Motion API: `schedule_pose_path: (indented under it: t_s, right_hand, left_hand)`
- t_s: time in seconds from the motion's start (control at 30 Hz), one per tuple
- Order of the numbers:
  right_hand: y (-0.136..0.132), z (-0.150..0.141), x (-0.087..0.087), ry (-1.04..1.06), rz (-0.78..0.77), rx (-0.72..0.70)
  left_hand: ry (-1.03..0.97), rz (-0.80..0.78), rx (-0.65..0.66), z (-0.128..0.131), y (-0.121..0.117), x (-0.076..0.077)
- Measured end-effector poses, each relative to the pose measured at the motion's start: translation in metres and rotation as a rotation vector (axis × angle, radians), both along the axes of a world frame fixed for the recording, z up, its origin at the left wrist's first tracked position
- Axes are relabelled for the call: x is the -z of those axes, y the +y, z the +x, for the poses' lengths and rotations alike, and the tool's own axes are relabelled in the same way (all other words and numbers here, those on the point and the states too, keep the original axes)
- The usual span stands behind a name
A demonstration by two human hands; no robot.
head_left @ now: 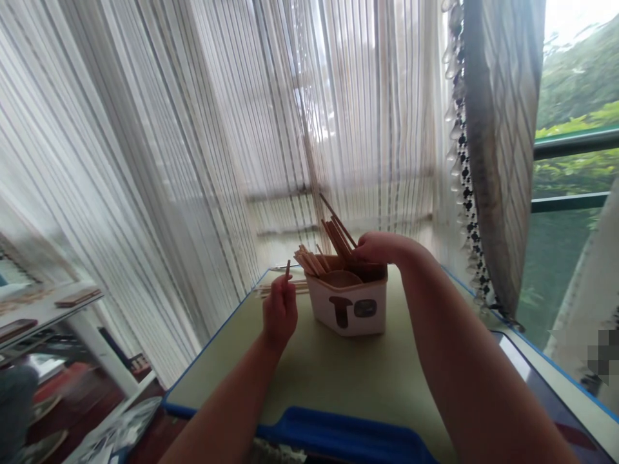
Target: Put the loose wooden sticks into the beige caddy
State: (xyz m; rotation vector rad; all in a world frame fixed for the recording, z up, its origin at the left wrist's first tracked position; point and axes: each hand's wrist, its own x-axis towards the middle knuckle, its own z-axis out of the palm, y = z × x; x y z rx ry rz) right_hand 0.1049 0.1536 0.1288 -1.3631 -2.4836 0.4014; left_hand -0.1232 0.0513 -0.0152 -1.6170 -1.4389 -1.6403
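A white utensil holder [348, 316] with a brown inside and dark cut-outs on its front stands on the table. Pale sticks [309, 261] lean in its left compartment, and darker chopsticks [333, 235] lean further back. My right hand [380, 248] is closed at the holder's back right rim, pinching a long chopstick [337, 218] that slants up to the left; its fingertips are partly hidden. To the left of the holder, my left hand [280, 306] is closed around a thin stick [288, 267], whose tip points upward. Behind that hand more sticks [300, 285] lie flat on the table.
The pale table [329, 380] has a blue edge and a blue tray-like ledge [348, 432] at the front. A flat glossy panel [522, 367] lies at the right. Striped curtains [217, 129] hang behind; a white side table [82, 303] stands at the left.
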Motion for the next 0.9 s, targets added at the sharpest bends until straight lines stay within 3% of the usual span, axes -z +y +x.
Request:
schedule_pose_path:
  t_s: [0.33,0.47,0.6,0.73,0.9]
  right_hand:
    - [-0.001,-0.003,-0.012,0.193,0.187,0.077]
    - [-0.007,-0.003,-0.015,0.29,0.003,0.077]
    - [-0.014,-0.003,-0.016,0.223,-0.147,0.083]
    - [-0.014,-0.001,-0.017,0.118,-0.087,0.122]
    - [-0.007,0.001,-0.016,0.176,0.063,0.124]
  left_hand:
    - [0.047,-0.003,-0.031,0.003,-0.003,-0.005]
    - [0.075,-0.006,-0.023,0.003,-0.004,-0.006]
    - [0.097,-0.004,-0.025,0.004,-0.006,-0.008]
    - [0.107,-0.013,-0.046,0.005,-0.007,-0.009]
    - [0.144,-0.01,-0.039,0.005,-0.007,-0.01]
